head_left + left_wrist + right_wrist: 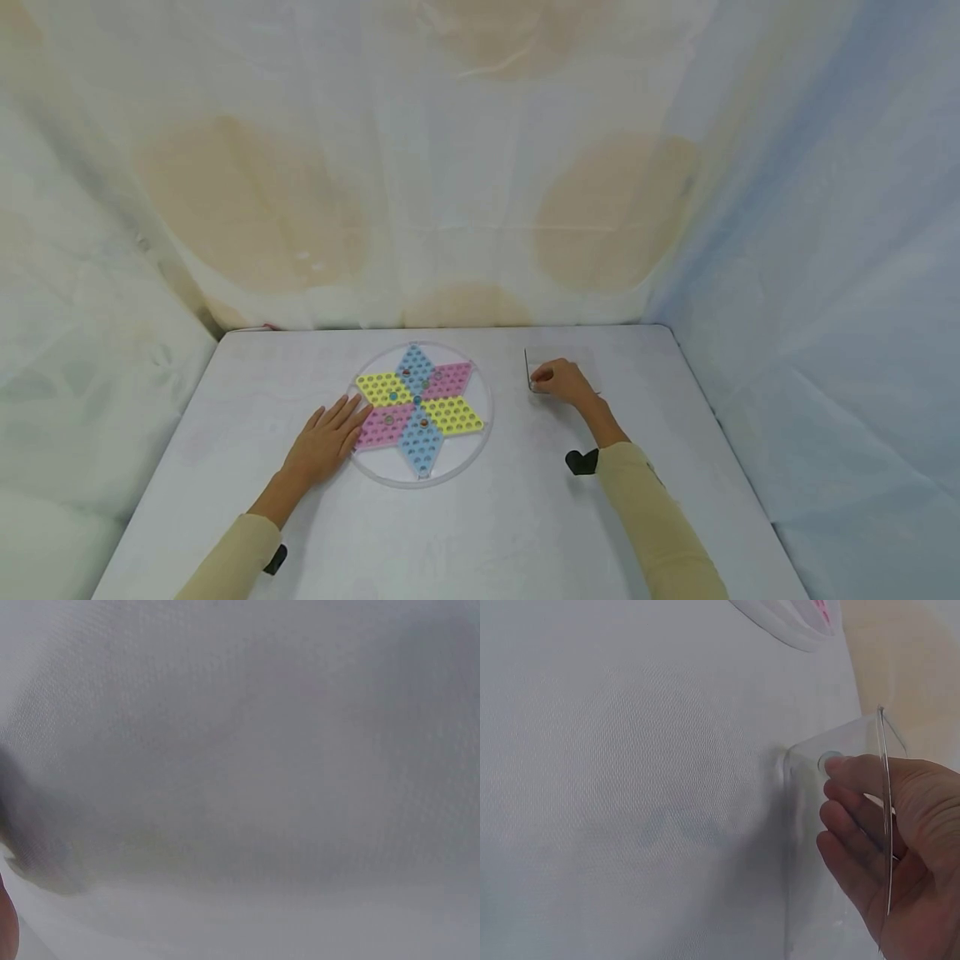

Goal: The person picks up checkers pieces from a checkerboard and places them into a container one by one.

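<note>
The right hand (566, 385) pinches a clear round marble (827, 763) at the transparent plastic box (807, 885); leftward lies the round multicoloured star board (457, 417), nearer the flat left hand (322, 442), its fingers extended.

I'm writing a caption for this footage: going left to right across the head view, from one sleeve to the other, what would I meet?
Left sleeve, left hand, round game board with a coloured star, right hand, right sleeve.
</note>
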The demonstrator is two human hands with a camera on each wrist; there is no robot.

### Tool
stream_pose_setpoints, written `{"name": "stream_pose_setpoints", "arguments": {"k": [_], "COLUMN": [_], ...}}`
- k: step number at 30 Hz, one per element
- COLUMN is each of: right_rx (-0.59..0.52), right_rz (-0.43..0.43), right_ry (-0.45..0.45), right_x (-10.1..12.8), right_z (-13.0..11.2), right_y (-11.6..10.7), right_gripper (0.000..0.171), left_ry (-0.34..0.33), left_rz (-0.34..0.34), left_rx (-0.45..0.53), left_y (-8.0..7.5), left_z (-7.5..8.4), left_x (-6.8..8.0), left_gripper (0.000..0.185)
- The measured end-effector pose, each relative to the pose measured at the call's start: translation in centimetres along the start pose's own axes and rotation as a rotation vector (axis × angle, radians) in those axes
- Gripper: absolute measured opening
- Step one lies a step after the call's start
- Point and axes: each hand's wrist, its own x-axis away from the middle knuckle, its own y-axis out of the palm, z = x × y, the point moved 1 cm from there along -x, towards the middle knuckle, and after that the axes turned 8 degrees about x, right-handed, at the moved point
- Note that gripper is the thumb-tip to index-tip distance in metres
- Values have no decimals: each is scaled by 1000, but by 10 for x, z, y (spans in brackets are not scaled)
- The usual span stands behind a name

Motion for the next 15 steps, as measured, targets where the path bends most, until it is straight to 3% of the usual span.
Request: {"name": "stream_pose_setpoints", "arguments": {"k": [15], "right_rx": [12], "right_rz": [13], "right_ry": [4], "right_x": [2], "right_z": [-2], "right_y": [-2], "right_gripper": [15], "left_ry": [-4], "left_rz": [-13], "left_rx": [2], "left_y": [1], "left_z": [-1], "left_x": [0], "left_gripper": [54]}}
